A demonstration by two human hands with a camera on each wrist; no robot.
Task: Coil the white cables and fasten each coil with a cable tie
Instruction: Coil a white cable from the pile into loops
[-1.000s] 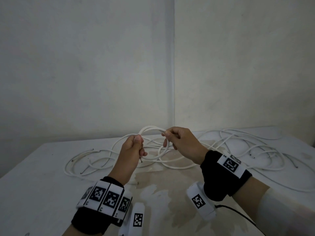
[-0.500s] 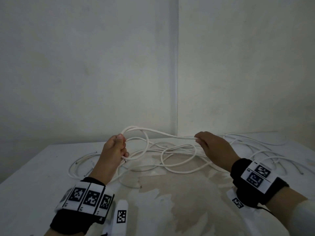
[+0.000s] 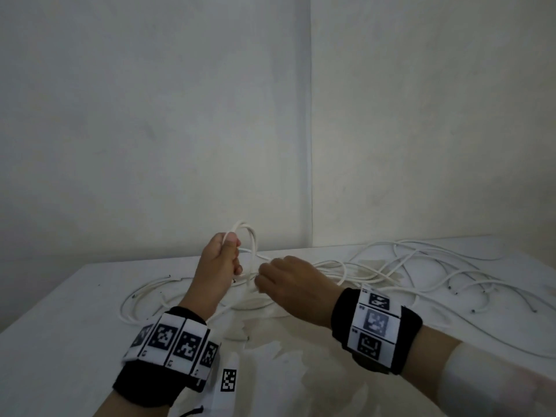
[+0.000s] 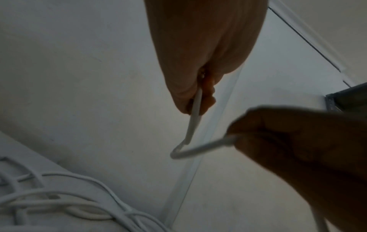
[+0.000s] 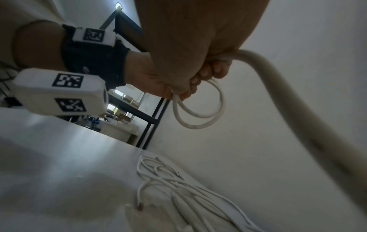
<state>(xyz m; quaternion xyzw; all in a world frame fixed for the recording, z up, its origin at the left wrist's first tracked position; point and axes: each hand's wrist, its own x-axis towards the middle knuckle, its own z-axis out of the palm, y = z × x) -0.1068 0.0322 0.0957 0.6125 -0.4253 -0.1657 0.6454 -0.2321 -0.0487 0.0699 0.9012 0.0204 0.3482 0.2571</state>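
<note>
My left hand is raised above the table and grips a small coil of white cable, whose two loops stand above my fist. The loops hang from that fist in the right wrist view. Just to its right, my right hand pinches the same cable's running length. From there it bends up into the left fist. A thick blurred stretch of cable leaves my right hand. No cable tie shows in any view.
Loose white cables sprawl over the back and right of the white table, and more lie at the left. A pale stain marks the middle. Two walls meet in a corner behind. A black frame stands beyond the table's left edge.
The hands were spread apart with cable stretched between them; my right hand has come back left to the left hand. My left hand has risen, and its loops now stand upright.
</note>
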